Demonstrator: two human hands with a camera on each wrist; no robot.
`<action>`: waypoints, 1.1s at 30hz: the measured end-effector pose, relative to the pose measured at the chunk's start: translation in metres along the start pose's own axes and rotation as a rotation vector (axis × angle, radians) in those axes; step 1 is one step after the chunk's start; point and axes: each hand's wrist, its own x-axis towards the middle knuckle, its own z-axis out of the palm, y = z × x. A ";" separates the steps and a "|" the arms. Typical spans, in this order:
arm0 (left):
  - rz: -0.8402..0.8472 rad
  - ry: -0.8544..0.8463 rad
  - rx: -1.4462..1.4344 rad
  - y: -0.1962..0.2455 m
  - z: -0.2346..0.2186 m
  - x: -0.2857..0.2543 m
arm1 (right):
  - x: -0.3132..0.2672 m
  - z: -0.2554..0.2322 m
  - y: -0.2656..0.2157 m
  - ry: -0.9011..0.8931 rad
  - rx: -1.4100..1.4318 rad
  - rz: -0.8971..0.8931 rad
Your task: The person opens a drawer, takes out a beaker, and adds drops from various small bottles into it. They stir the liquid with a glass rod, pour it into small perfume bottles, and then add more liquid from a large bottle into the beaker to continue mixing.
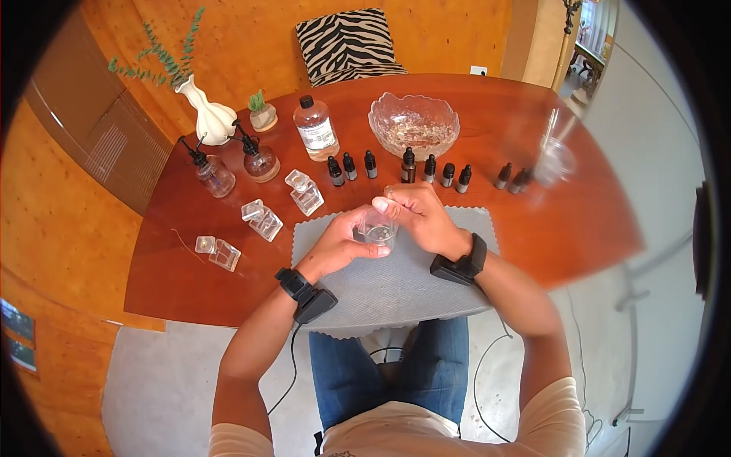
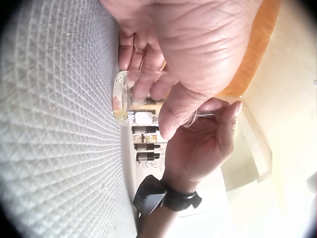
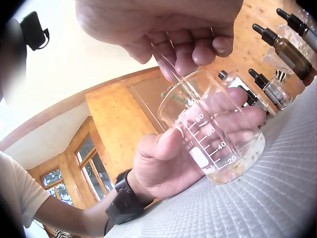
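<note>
A small clear glass beaker (image 1: 378,231) with a shallow layer of liquid stands on the grey textured mat (image 1: 396,293). My left hand (image 1: 340,245) grips it round the side, fingers behind and thumb in front, as the right wrist view shows with the beaker (image 3: 213,129) and left hand (image 3: 171,158). Above the rim, my right hand (image 1: 422,217) pinches a thin clear rod (image 3: 166,55) that slants down into the beaker. In the left wrist view the right hand (image 2: 200,144) is behind the left hand (image 2: 198,54), and the beaker's base (image 2: 120,101) is near the mat.
Dark dropper bottles (image 1: 409,166) line up behind the mat. Farther back are a glass bowl (image 1: 415,129) and a large labelled bottle (image 1: 316,131). Square glass bottles (image 1: 263,221), spray bottles (image 1: 217,177) and a white vase (image 1: 213,116) stand left; a blurred clear container (image 1: 556,161) is right.
</note>
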 end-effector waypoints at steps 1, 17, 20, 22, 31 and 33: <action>0.003 -0.001 0.007 0.000 0.000 0.000 | 0.000 0.000 0.001 -0.002 0.002 0.001; -0.019 0.015 -0.018 0.006 0.002 -0.002 | 0.000 0.001 0.001 0.011 -0.006 0.004; -0.006 0.024 -0.022 0.006 0.003 -0.002 | 0.000 0.001 0.000 0.007 -0.001 -0.003; -0.009 0.024 -0.020 0.006 0.003 -0.002 | 0.000 0.000 0.000 0.003 -0.010 -0.003; 0.008 0.028 -0.016 0.004 0.003 -0.001 | -0.002 0.000 -0.001 0.000 -0.024 -0.029; 0.004 0.015 -0.001 0.002 0.001 -0.001 | -0.003 0.001 -0.003 0.020 0.026 -0.024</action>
